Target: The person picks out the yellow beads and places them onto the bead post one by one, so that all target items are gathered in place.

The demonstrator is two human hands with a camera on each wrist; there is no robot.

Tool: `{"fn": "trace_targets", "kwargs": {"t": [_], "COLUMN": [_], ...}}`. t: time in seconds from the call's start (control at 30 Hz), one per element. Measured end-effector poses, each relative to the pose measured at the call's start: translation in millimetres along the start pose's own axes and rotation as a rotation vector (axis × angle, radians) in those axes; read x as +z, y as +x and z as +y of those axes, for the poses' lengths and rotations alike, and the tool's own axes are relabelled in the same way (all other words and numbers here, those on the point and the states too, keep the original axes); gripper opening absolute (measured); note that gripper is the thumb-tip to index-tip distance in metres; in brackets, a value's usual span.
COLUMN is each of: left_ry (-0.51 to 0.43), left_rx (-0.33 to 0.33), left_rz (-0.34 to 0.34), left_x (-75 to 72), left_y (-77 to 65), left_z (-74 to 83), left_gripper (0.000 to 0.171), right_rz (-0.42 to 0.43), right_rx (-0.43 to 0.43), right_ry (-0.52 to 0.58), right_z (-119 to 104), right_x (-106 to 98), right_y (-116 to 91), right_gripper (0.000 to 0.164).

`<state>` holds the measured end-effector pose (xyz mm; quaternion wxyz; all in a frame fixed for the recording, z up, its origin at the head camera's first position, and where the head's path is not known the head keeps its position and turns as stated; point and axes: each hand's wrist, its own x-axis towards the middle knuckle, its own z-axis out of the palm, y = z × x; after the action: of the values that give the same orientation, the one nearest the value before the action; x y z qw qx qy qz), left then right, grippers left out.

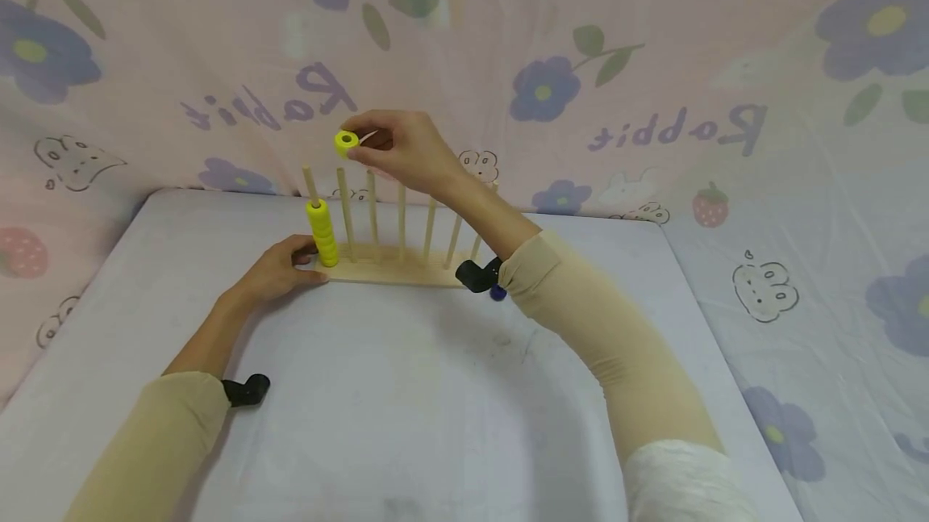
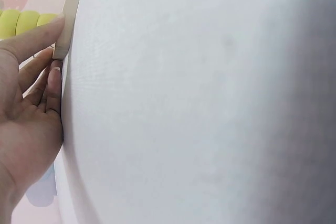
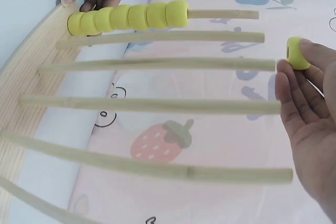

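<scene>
My right hand (image 1: 402,147) pinches a yellow bead (image 1: 347,143) between thumb and fingertips, above the tops of the pegs. The bead's hole shows in the head view. Several yellow beads (image 3: 128,18) are stacked on the leftmost peg (image 3: 223,13) of a wooden peg rack, and the peg's upper end is bare. At the rack's left end, my left hand (image 1: 279,268) holds the wooden base (image 1: 399,273); its thumb lies on the edge and its fingers are at the end. The other pegs (image 3: 157,65) carry no beads.
A dark blue bead (image 1: 497,293) lies near the base's right end, partly hidden by the right wrist's black camera mount (image 1: 477,275). The white table (image 1: 406,409) meets a patterned cloth (image 1: 464,46) behind the rack. My right forearm crosses in front of the right-hand pegs.
</scene>
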<state>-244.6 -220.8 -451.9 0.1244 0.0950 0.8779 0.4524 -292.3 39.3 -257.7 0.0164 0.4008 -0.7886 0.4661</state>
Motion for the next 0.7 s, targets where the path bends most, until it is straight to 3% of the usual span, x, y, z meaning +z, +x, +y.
{"fn": "trace_targets", "kwargs": {"t": [0.13, 0.37, 0.7], "left_ry": [-0.010, -0.012, -0.010], "left_rx": [-0.003, -0.006, 0.001], "left_rz": [-0.003, -0.001, -0.009], "left_x": [0.0, -1.1, -1.6], "left_y": [0.5, 1.5, 1.9], "left_z": [-0.1, -3.1, -5.4], "left_gripper": [0.076, 0.076, 0.079], "right_rz": [-0.031, -0.098, -0.166], "right_rx": [0.006, 0.097, 0.089], "right_ry": [0.004, -0.041, -0.126], "right_z": [-2, -8, -9], "right_x": [8, 20, 32], "right_y": [6, 16, 25], "right_gripper": [0.027, 0.033, 0.033]}}
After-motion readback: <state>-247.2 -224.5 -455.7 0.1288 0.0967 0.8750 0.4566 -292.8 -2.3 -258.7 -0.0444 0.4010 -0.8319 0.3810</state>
